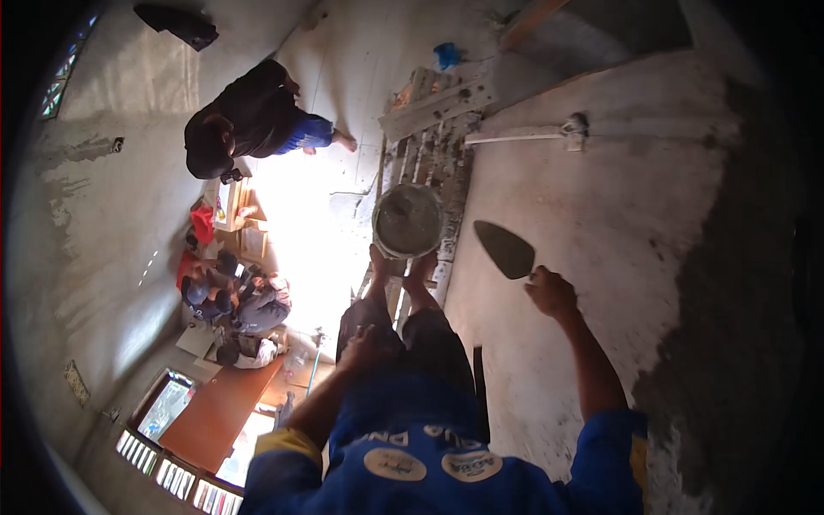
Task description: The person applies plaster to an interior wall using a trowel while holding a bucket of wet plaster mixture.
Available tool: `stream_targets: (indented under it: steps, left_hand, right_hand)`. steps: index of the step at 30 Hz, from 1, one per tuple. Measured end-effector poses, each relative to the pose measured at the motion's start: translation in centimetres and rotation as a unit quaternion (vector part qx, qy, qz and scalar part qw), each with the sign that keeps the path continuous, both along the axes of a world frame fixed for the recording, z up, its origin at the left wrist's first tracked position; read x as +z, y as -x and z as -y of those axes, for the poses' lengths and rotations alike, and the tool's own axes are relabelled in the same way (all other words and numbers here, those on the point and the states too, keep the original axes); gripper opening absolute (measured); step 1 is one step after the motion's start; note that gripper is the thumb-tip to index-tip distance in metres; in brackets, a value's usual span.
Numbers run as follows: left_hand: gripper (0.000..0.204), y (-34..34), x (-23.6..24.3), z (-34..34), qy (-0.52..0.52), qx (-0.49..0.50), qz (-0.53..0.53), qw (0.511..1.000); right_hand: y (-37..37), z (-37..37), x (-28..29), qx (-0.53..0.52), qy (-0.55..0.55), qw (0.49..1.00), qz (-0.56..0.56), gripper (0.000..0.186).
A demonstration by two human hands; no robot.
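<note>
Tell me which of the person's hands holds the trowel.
The right hand, raised at the plastered wall, holds the trowel; the left hand rests on the knee.

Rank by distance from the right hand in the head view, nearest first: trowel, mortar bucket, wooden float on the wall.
1. trowel: held in the right hand.
2. mortar bucket: left of it, by the feet.
3. wooden float: above, against the wall.

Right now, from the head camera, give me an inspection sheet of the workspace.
Surface: grey plastered wall, darker wet patch at right.
Job's things: trowel against the wall; bucket of mortar on a plank scaffold.
Clutter: long wooden float, blue object.
Grippers: right hand grips the trowel; left hand rests on the knee.
Cables: nothing seen.
Surroundings: people on the floor below, windows.
</note>
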State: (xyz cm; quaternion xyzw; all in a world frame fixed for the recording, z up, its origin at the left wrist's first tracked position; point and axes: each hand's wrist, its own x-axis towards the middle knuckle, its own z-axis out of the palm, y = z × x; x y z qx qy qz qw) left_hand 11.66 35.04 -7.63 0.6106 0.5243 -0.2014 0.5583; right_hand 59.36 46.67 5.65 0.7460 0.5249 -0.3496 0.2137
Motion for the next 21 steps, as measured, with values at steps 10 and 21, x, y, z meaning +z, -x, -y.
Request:
stream_targets:
  steps: [10,21]
  left_hand:
    - [0.069,-7.7,-3.2,-1.1,-0.083,-0.095,-0.18,0.976]
    - [0.06,-6.4,-4.1,-2.0,0.001,-0.018,-0.153,0.988]
  right_hand:
    - [9.8,0.0,-43.0,0.086,0.03,0.996,0.018,0.015]
    - [14.8,-5.0,-46.6,-0.649,0.235,0.456,-0.561,0.022]
